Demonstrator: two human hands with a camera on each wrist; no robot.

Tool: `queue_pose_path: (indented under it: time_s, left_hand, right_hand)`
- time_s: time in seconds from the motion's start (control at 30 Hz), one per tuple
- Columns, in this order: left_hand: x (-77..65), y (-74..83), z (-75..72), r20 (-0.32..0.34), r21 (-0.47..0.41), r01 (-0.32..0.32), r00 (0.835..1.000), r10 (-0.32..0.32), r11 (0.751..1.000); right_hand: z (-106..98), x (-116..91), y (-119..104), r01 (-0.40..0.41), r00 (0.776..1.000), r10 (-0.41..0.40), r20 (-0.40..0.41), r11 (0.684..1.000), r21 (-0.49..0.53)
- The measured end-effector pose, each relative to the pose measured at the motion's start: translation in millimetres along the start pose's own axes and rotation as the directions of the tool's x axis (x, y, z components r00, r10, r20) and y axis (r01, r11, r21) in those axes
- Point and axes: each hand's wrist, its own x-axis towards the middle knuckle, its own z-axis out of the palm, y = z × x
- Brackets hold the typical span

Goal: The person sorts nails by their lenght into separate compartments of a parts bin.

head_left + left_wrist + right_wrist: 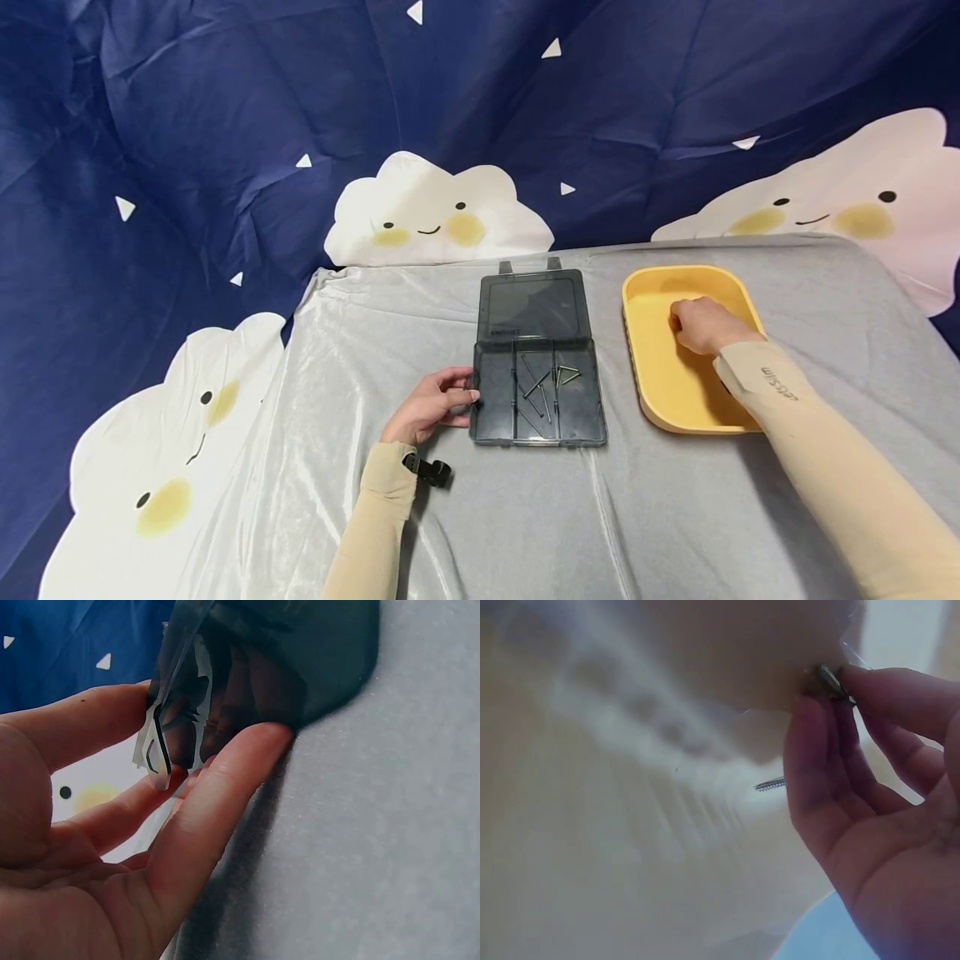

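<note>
A dark see-through organizer box (492,408) lies with its lid (534,304) folded back. My left hand (437,404) grips the box's left wall between thumb and fingers; the left wrist view shows the thumb (217,802) against the box's corner. Long dark screws (545,403) lie in the middle compartment, and a few brass-coloured screws (567,375) in the right one. Inside the yellow tray (643,367), my right hand (703,325) pinches a small screw (831,681) between thumb and fingertips. A second threaded screw tip (769,784) shows beside the fingers.
Grey velvety cloth (517,517) covers the table. Behind it hangs a dark blue curtain (600,100) with smiling clouds. The tray stands to the right of the box, with a strip of cloth between them. A black strap (429,471) sits on the left wrist.
</note>
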Motion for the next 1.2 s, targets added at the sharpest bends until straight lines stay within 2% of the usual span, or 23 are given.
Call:
queue_pose_path:
  time_s: [0.2,0.67,0.93,1.2]
  left_hand:
    - [-0.2,-0.2,-0.1,-0.001,-0.005,0.001,1.000,-0.001,1.000]
    - [-2.0,2.3,0.5,0.001,-0.003,0.004,1.000,-0.004,1.000]
    - [-1.4,0.8,-0.1,0.004,-0.005,0.001,1.000,-0.001,1.000]
    - [-1.4,0.9,1.0,-0.001,0.000,-0.002,1.000,0.002,1.000]
  right_hand:
    - [-1,-3,-2,-0.022,0.998,0.021,0.059,1.000,0.013]
    - [-4,-7,-2,-0.061,0.994,0.055,0.099,0.997,0.056]
    - [-12,-13,-3,-0.050,0.996,0.043,0.073,0.994,0.098]
    - [-20,-20,-2,-0.019,1.000,0.019,0.000,0.996,0.089]
